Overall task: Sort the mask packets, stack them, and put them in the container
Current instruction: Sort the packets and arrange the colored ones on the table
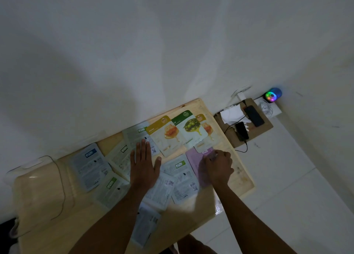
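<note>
Several mask packets lie spread on a low wooden table point(243, 179). At the far side a yellow honey packet point(165, 135) and a green olive packet point(191, 128) lie face up, with another yellow one point(206, 126) partly under the olive packet. Most others lie face down, among them a blue-labelled one point(90, 166) and a green-labelled one point(181, 179). My left hand point(143, 163) rests flat with fingers spread on face-down packets. My right hand point(218, 166) is curled on a purple packet point(195, 163), its fingertips pinching the far edge. A clear plastic container point(40, 188) sits at the table's left end.
To the right of the table, a piece of cardboard point(266, 126) on the white floor carries two phones point(253, 115), cables and crumpled paper. A glowing multicoloured gadget point(272, 95) sits in the corner. A white wall runs along the table's far side.
</note>
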